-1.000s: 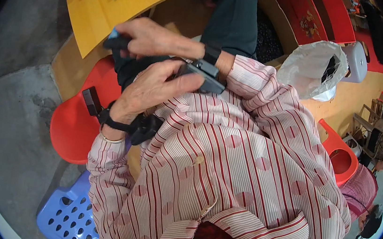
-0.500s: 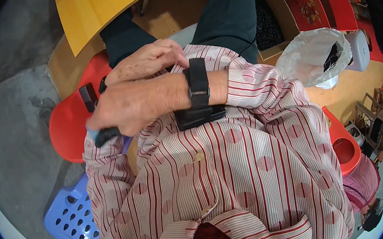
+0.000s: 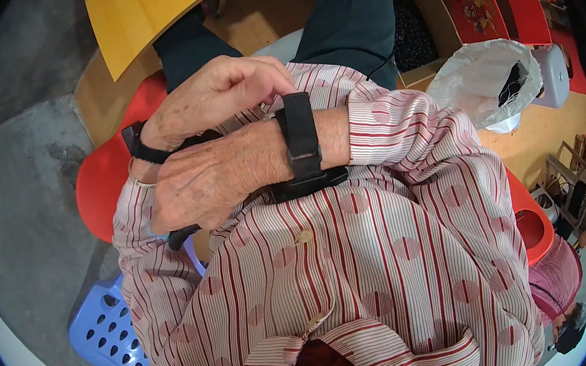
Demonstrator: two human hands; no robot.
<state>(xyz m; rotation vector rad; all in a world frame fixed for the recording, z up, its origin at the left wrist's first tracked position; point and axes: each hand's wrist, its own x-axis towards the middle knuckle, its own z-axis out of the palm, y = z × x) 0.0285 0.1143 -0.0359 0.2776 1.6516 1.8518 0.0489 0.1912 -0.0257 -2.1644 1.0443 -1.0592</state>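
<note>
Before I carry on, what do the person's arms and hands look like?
Long white sleeves with dark red stripes and round patches clothe both arms. The left hand is ungloved, with a narrow black strap and a thin, pale bangle at the wrist; the right hand, also ungloved, has a wide black wrist strap.

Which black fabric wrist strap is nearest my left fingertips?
The wide black fabric strap on your right wrist: its upper end is by those fingertips; the narrower black strap circles your left wrist, farther back.

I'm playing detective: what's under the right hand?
Part of a black object peeks out beneath the right hand, near the striped left sleeve. The hand covers the rest; I can't tell what it is.
</note>
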